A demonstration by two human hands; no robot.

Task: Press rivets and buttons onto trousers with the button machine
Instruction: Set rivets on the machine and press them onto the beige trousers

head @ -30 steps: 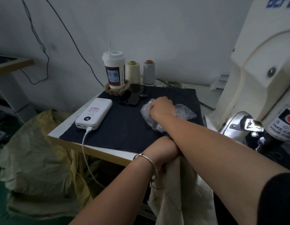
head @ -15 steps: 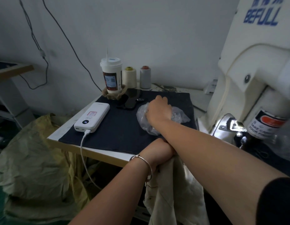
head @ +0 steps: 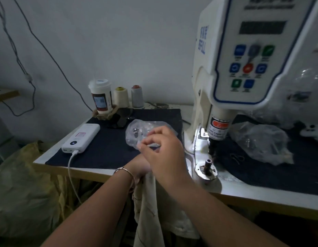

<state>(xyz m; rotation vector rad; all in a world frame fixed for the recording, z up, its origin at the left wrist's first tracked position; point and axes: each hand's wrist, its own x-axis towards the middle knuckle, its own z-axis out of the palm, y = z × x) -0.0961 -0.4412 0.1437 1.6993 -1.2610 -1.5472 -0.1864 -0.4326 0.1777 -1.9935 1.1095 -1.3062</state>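
Observation:
My right hand (head: 163,152) hovers just above the clear plastic bag of metal buttons (head: 137,131) on the dark cloth, thumb and fingertips pinching a small piece too blurred to name. My left hand (head: 137,168), mostly hidden behind the right, grips the beige trousers (head: 147,211) at the table's front edge; they hang down from there. The white button machine (head: 243,68) stands to the right. Its press head (head: 217,132) is above the lower die post (head: 208,164), which is lit and bare.
A white power bank (head: 81,138) with its cable lies left on the dark cloth (head: 104,150). A drink cup (head: 101,97), two thread spools (head: 128,97) and a dark phone (head: 120,120) stand behind. Another plastic bag (head: 259,141) lies right of the machine.
My right hand has lifted off the button bag and drawn back toward me with its fingertips pinched. My view has swung right onto the machine. The left hand keeps its hold on the trousers.

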